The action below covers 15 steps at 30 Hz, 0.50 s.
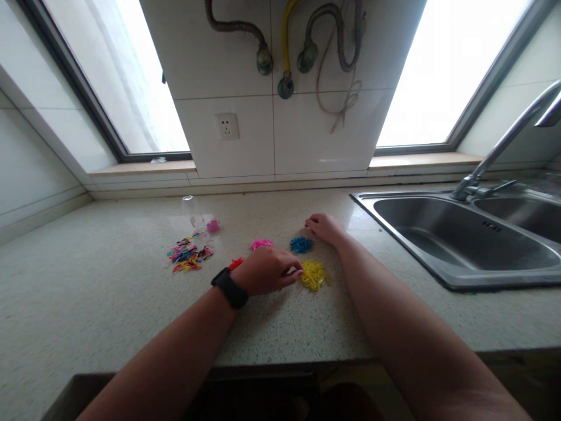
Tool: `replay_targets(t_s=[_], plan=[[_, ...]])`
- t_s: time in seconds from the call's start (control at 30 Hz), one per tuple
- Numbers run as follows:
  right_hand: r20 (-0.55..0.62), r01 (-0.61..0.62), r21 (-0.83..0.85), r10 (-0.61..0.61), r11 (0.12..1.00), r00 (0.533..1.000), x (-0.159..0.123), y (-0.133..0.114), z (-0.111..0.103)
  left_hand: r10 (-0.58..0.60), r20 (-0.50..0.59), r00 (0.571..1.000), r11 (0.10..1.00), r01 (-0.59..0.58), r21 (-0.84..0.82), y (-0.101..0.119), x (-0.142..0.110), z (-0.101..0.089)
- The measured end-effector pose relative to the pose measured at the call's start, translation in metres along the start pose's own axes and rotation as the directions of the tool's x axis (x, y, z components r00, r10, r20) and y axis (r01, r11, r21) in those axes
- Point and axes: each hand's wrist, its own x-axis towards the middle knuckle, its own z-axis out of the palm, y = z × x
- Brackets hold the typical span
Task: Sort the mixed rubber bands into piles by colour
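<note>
My left hand, with a black watch on its wrist, reaches across to the left edge of a pile of yellow rubber bands. Its thumb and fingers are pinched together at that edge; whatever is between the tips is too small to make out. My right hand lies just behind and right of a blue rubber band pile, fingers curled in, their contents hidden. Pink bands show behind my left hand, and red bands are partly covered by it.
A mixed-colour heap of bands lies on the left of the speckled counter. Behind it are a clear plastic jar on its side and a pink lid. The steel sink and faucet stand right.
</note>
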Motion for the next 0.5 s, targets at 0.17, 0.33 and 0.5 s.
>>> replay_targets(t_s=[0.17, 0.33, 0.5], plan=[[-0.007, -0.005, 0.002, 0.005, 1.0, 1.0, -0.0006, 0.0, -0.0003, -0.009, 0.008, 1.0, 1.0, 0.009, 0.006, 0.0009, -0.0002, -0.0007], [-0.008, -0.004, 0.005, 0.004, 1.0, 1.0, -0.0005, 0.0004, 0.0001, -0.006, 0.009, 1.0, 1.0, 0.006, 0.001, 0.0015, -0.0005, -0.0012], [-0.001, 0.001, 0.001, -0.001, 1.0, 1.0, 0.0014, 0.0016, 0.001, 0.003, 0.002, 1.0, 1.0, -0.003, -0.005, 0.0011, -0.0007, -0.0021]])
